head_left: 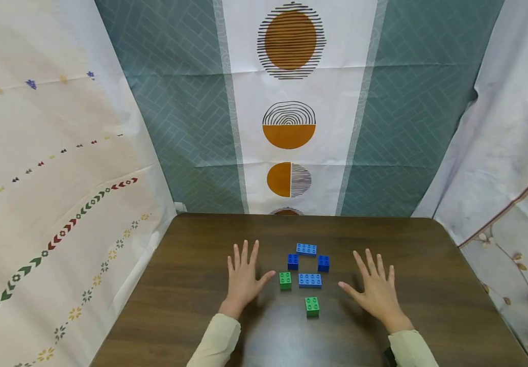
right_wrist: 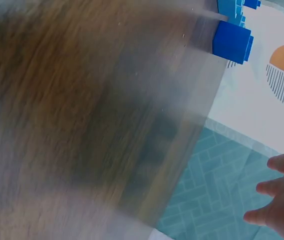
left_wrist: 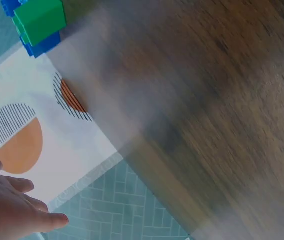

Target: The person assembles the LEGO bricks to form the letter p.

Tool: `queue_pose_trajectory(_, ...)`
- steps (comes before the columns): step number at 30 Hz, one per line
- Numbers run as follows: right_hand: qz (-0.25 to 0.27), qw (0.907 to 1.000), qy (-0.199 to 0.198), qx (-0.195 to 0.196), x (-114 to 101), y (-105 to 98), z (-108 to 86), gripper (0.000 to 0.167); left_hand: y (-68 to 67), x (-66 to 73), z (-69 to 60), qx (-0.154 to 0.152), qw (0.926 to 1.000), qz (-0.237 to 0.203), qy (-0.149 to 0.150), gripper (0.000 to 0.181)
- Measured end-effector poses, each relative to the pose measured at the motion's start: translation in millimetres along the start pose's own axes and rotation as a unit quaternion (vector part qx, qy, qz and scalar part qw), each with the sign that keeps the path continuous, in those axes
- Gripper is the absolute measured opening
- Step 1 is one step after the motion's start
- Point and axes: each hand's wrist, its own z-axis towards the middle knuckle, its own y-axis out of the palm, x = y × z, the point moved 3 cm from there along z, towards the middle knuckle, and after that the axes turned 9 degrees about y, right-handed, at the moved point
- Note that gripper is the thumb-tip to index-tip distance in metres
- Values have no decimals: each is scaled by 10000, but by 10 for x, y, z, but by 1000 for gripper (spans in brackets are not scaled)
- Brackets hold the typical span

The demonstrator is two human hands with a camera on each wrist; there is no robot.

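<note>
Several toy building bricks lie apart between the two hands in the head view. At the back is a light blue long brick (head_left: 306,249), with a dark blue square brick (head_left: 293,262) and another dark blue square brick (head_left: 323,263) in front of it. Nearer are a second light blue long brick (head_left: 310,280), a green brick (head_left: 285,281) and, closest, another green brick (head_left: 311,307). My left hand (head_left: 242,283) spreads its fingers left of the bricks, thumb toward the green one. To their right, my right hand (head_left: 375,290) has its fingers spread too. Both hold nothing.
The bricks lie on a brown wooden table (head_left: 176,306). A patterned teal and white cloth (head_left: 190,117) hangs behind its far edge. Light cloth hangings, a left one (head_left: 39,153) and a right one (head_left: 511,153), flank the table.
</note>
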Motion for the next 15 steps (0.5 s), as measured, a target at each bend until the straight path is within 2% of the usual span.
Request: queue_pose_trajectory(15,337,9989,-278,188,-213,39,23,91,18,131,-1,153,9987,-449,187,87)
